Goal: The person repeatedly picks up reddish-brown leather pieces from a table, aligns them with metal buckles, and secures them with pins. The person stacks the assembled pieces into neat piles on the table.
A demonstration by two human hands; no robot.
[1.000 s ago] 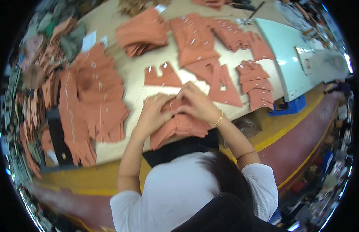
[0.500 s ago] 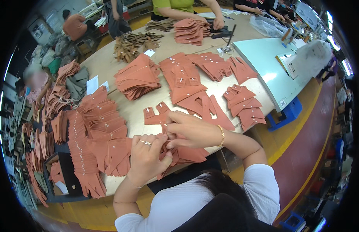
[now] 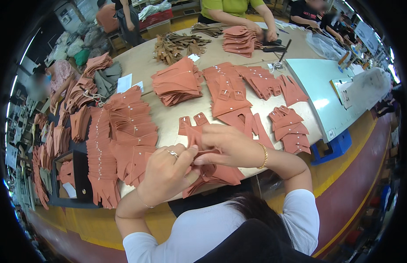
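Note:
Between my two hands, close to the table's near edge, is a rust-orange fabric piece (image 3: pixel 194 136), folded up at the fingertips. My left hand (image 3: pixel 163 171), with a ring on one finger, pinches its near left side. From the right, my right hand (image 3: pixel 225 145) grips the same piece, thumb and fingers bent around it; its wrist wears a gold bracelet. The fingers partly hide the piece. Below the hands lies a pile of similar cut pieces (image 3: pixel 225 176). Just beyond them is a fabric-covered buckle (image 3: pixel 200 118) on a strap end.
Long overlapping rows of orange pieces (image 3: pixel 131 127) cover the table's left side, with a black box (image 3: pixel 83 175) beside them. Further stacks (image 3: pixel 177 83) lie ahead. A pale green sewing table (image 3: pixel 308 83) stands right, over a blue stool (image 3: pixel 332 149). Across the table, a co-worker in green (image 3: pixel 234 8) handles pieces.
The view has shifted, so the table sits further right in it. Both hands stay together on the piece, and more of its fabric now stands up above the fingers.

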